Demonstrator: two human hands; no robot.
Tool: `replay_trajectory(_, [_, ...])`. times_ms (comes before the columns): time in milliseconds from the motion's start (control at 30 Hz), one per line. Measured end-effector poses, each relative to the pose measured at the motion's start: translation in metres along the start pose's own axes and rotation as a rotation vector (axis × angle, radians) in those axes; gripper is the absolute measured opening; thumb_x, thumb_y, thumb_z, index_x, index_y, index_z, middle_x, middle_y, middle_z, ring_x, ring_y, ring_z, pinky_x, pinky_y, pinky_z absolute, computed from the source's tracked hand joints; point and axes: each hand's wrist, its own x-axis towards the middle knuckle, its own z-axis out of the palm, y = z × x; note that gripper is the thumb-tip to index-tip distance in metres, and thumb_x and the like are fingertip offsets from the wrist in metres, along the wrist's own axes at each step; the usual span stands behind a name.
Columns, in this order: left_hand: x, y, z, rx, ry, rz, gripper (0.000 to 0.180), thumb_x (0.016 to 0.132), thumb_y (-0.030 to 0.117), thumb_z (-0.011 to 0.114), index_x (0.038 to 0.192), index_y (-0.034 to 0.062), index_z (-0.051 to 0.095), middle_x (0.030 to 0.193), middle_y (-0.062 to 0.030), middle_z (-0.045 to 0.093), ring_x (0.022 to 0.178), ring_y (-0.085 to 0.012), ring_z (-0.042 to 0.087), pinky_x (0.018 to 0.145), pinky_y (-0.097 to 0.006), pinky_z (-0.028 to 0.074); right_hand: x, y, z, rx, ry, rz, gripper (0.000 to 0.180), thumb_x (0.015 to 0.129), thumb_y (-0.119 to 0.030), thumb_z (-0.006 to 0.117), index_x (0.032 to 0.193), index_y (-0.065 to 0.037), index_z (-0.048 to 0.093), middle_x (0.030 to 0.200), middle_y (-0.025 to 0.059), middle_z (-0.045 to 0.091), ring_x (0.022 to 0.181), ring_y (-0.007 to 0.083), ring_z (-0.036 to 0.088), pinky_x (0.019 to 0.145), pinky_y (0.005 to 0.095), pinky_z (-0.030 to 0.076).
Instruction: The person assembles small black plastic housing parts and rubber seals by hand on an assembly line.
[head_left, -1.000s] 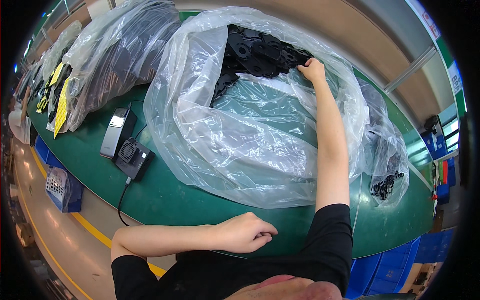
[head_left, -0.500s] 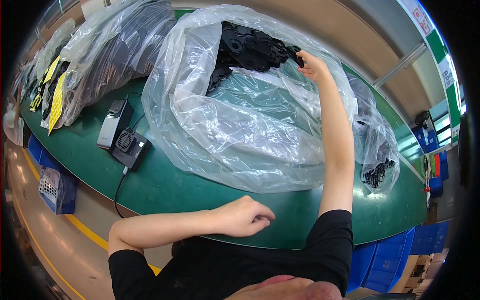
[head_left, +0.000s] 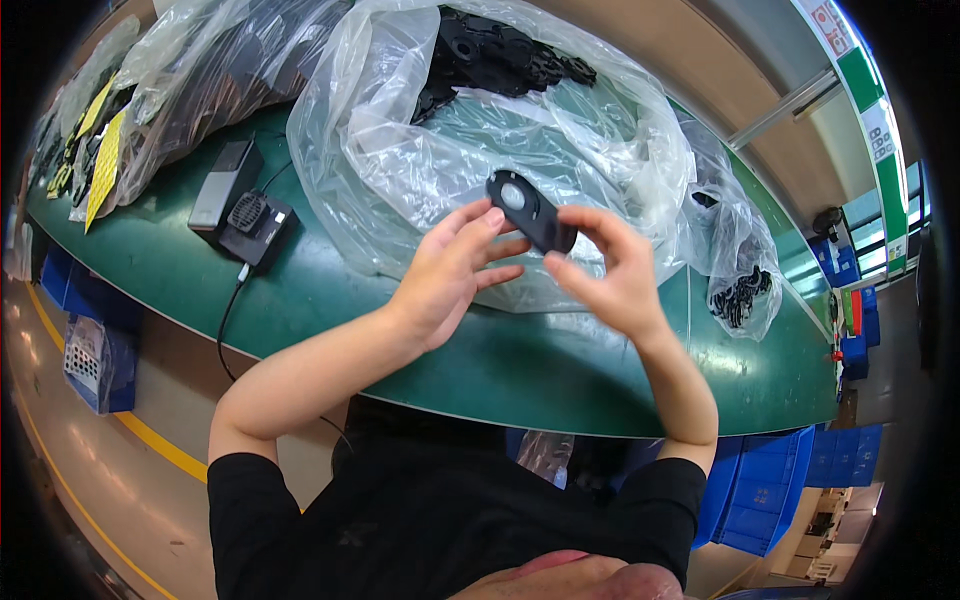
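Note:
A flat black oval plastic part with a pale round area near one end is tilted above the front of the clear plastic bag. My right hand pinches its right end between thumb and forefinger. At the other end is my left hand, with fingers stretched out and apart; the thumb tip is at the part's edge, and whether it presses on it is hard to tell. Deeper in the open bag lies a heap of similar black parts.
A grey and black device and a black box with a round grille, trailing a cable, stand left on the green table. Filled plastic bags lie at the far left, a smaller bag at right. Blue bins stand below the right edge.
My right hand has come back from the heap toward me with a black part in it. My left hand has risen from the table edge to meet it, its fingers now spread.

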Motion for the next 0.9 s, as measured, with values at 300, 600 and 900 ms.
replay_trajectory(300, [0.003,-0.016,-0.007,0.355,-0.110,-0.085,0.025,0.091,0.026,0.052,0.106,0.0068,0.056,0.095,-0.0025,0.062,0.082,-0.0093,0.059,0.070,-0.024,0.048,-0.053,-0.004,0.017,-0.104,0.077,0.008,0.058,0.065,-0.013,0.077,0.116,0.000,0.052,0.096,0.0143,0.060,0.090,0.0264,0.060,0.081,0.0332,0.047])
replay_trajectory(600, [0.004,-0.029,-0.006,0.562,-0.326,-0.128,0.025,0.089,0.020,0.056,0.107,0.0032,0.054,0.089,-0.0015,0.059,0.079,-0.0074,0.057,0.066,-0.023,0.048,-0.062,0.024,0.009,0.535,0.005,0.374,0.029,0.081,-0.007,0.064,0.107,0.003,0.057,0.084,0.0044,0.061,0.079,0.0089,0.058,0.072,0.0230,0.047])
replay_trajectory(900, [-0.009,-0.037,0.004,0.576,-0.261,-0.125,0.028,0.088,0.017,0.058,0.111,0.0013,0.055,0.090,-0.0003,0.061,0.076,-0.0044,0.054,0.062,-0.020,0.044,-0.070,0.033,0.001,0.600,-0.034,0.430,0.017,0.078,-0.006,0.064,0.092,0.002,0.059,0.079,0.0006,0.059,0.071,0.0049,0.055,0.065,0.0200,0.045])
